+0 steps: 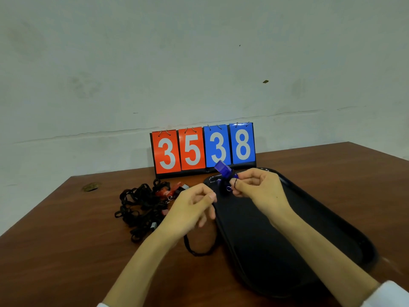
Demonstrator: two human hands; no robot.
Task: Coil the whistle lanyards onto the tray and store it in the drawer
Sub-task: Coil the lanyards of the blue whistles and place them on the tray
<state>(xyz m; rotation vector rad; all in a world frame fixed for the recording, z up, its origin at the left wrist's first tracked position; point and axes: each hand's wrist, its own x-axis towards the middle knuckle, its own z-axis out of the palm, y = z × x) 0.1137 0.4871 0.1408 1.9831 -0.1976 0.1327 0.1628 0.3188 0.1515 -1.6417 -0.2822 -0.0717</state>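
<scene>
**Blue whistle held over the tray as coiling went on at the desk**

My right hand [254, 185] pinched the blue whistle [223, 169] at its lower end, fingers curled in tight. The whistle was translucent plastic, deep blue, and stood tilted with its squared mouthpiece pointing up and away from me. A small metal ring [229, 189] hung below it, and a thin dark cord crossed one of my fingertips [236, 182]. I held the whistle in the air above the far left corner of the black tray [358, 238].

My left hand [192, 207], just beside the tray's left edge, was also closed, thumb and fingers gripping the black lanyard [199, 252]. The lanyard dropped from that hand in a loose loop onto the brown desk [66, 240]. I could not tell how it ran between my two hands.

To the left lay a tangled pile of lanyards [137, 207], all black and flat. A red whistle [167, 192] showed among them at the pile's far side. Behind it all, against the pale wall [199, 63], stood a flip scoreboard [203, 149]. It read 35 on red cards and 38 on blue.
</scene>
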